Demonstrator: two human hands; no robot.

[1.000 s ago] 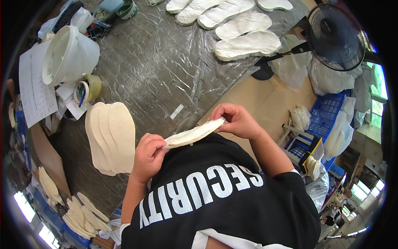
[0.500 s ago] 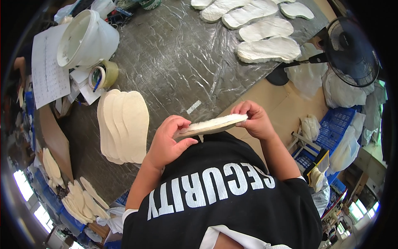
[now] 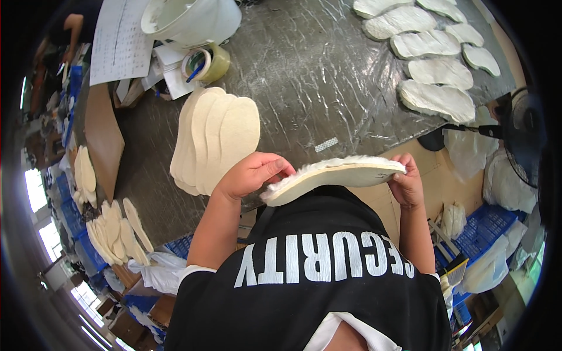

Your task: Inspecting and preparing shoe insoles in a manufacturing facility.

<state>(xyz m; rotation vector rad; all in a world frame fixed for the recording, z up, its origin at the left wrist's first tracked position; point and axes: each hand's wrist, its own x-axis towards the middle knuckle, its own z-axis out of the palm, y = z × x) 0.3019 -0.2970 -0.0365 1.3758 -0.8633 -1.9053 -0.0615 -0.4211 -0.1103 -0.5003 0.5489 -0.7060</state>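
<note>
A fleece-lined shoe insole (image 3: 336,178) is held up before my body, tilted so its smooth pale underside shows and the white fluff faces away. My right hand (image 3: 408,182) pinches one end of it between thumb and fingers. At the other end, the bent fingers of my left hand (image 3: 257,174) are closed at the fluffy edge; their tips are partly hidden in the pile. Just beyond my left hand, a fanned stack of cream felt insoles (image 3: 216,137) lies on the dark table (image 3: 304,88).
Several white fluffy insoles (image 3: 436,102) lie at the table's far right, near a black fan (image 3: 521,134). A white bucket (image 3: 196,23), tape rolls (image 3: 213,63) and a written sheet (image 3: 120,41) are at the far left. More insoles (image 3: 117,234) and blue crates (image 3: 483,225) flank me.
The insole has tipped, showing more of its underside. My left hand has shifted its fingers along the fluffy edge; the right hand keeps its end. The whole view has swung left.
</note>
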